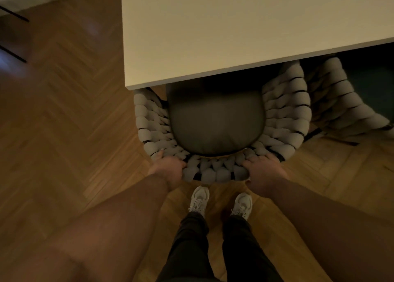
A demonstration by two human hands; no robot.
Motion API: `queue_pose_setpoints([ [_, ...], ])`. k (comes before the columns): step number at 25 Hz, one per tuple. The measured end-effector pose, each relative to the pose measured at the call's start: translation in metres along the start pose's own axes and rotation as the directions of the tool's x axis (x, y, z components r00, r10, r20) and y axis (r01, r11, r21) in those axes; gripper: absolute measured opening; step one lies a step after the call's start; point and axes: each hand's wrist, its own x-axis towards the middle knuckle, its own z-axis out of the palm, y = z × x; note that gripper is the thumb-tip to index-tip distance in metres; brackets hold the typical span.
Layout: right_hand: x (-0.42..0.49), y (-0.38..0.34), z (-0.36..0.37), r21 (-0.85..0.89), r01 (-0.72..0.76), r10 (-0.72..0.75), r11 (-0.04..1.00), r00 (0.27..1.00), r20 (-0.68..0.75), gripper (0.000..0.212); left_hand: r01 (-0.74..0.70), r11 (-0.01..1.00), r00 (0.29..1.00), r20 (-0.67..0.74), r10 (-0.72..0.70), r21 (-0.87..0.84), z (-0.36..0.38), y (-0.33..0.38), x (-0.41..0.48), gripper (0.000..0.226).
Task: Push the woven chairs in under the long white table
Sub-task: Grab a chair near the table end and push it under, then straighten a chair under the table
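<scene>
The left hand [168,168] and right hand [264,173] both grip the near back rim of a woven chair [285,115], fingers curled over the thick braid, one hand at each side of the curve. The far part of the chair and its dark cushion [215,124] sit under the near edge of the white counter [234,26], at its left corner; the back still sticks out. A second chair [341,102] stands just right of it, angled, partly under the counter. White shoes [199,198] stand on the wood floor [64,111] just behind the chair.

Both hands' grip [168,168] [263,171] on woven chair [213,173]
</scene>
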Motion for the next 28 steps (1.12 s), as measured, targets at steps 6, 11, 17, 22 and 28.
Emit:
queue_pose_setpoints([
  [6, -0.049, 0.014, -0.027, 0.152, 0.023, -0.022, 0.988, 1.000, -0.005, 0.051, 0.046, 0.975, 0.999, 0.026, -0.041, -0.217, -0.035, 0.016, -0.031, 0.050],
  [11, -0.093, 0.046, -0.070, 0.257, -0.087, 0.113, 0.963, 0.990, -0.087, 0.045, 0.025, 0.916, 0.989, -0.123, -0.081, -0.400, -0.081, 0.030, -0.053, 0.052],
  [17, -0.145, 0.077, -0.117, 0.422, -0.220, 0.333, 0.879, 0.918, -0.215, 0.044, -0.052, 0.870, 0.944, -0.308, -0.117, -0.491, -0.119, 0.033, -0.082, 0.055],
  [22, -0.186, 0.077, -0.125, 0.521, -0.281, 0.467, 0.806, 0.843, -0.267, 0.054, -0.125, 0.889, 0.905, -0.417, -0.080, -0.441, -0.144, 0.035, -0.102, 0.053],
  [28, -0.231, 0.110, -0.108, 0.614, -0.301, 0.556, 0.730, 0.784, -0.276, 0.056, -0.171, 0.929, 0.879, -0.477, -0.007, -0.329, -0.177, 0.074, -0.105, 0.054],
])
